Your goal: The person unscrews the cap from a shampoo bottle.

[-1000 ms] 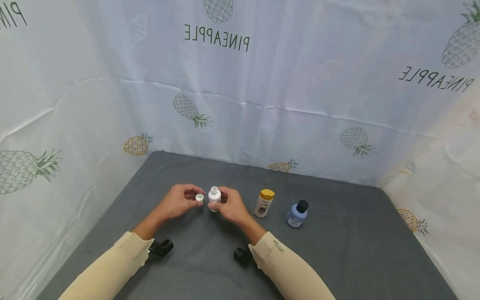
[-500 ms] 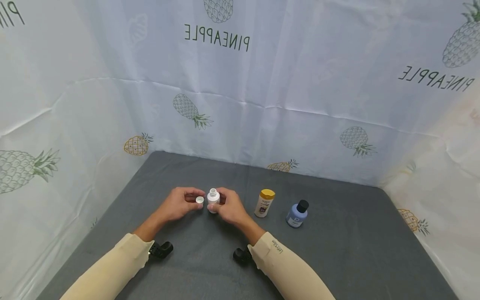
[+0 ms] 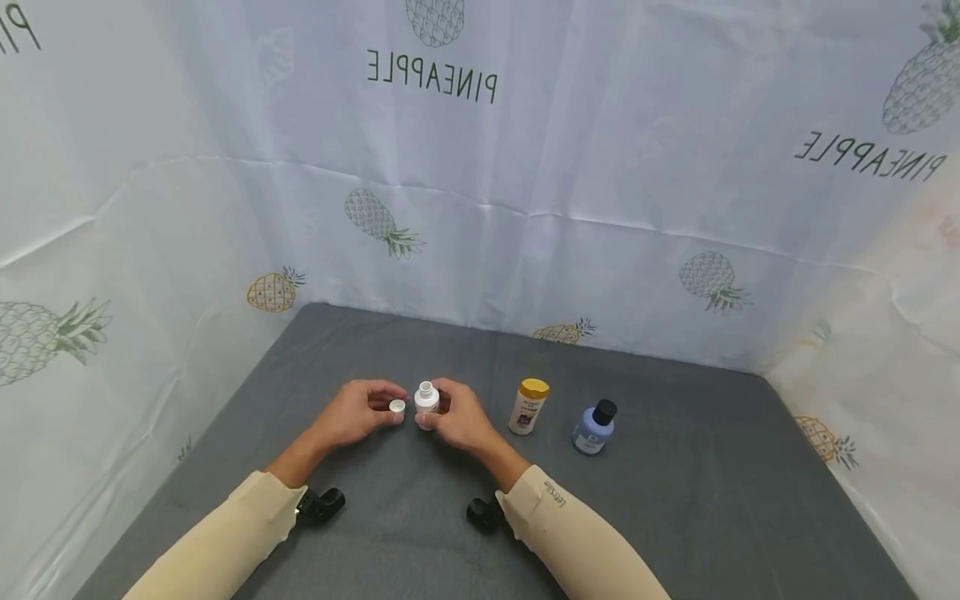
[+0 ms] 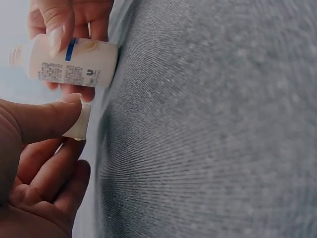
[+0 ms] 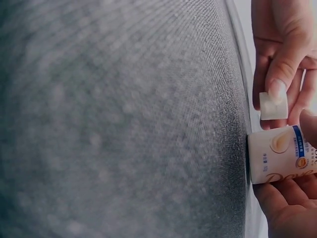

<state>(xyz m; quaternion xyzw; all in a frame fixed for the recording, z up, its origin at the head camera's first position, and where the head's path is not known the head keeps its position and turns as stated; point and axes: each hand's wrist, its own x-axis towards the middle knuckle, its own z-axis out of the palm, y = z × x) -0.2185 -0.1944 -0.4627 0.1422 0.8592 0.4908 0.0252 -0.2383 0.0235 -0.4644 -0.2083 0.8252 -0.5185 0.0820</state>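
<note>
A small white screw cap [image 3: 397,407] is pinched between the thumb and fingers of my left hand [image 3: 358,412], its hollow side facing up. Just right of it, my right hand [image 3: 461,415] grips a white lotion bottle [image 3: 427,403] with a bare, uncapped neck. The bottle [image 5: 277,154] shows a "Dove" label in the right wrist view, its base right at the grey cloth. In the left wrist view the cap [image 4: 78,124] is partly covered by my thumb and sits beside the bottle [image 4: 81,64], apart from its neck.
Right of my hands stand a white bottle with a yellow cap [image 3: 528,407] and a blue bottle with a black cap [image 3: 593,428], both upright. Grey cloth [image 3: 675,517] covers the table. A white pineapple-print curtain [image 3: 480,250] hangs behind and along both sides.
Both hands have come slightly down and nearer to me, with the cap and the bottle still held. The two other bottles stay where they were.
</note>
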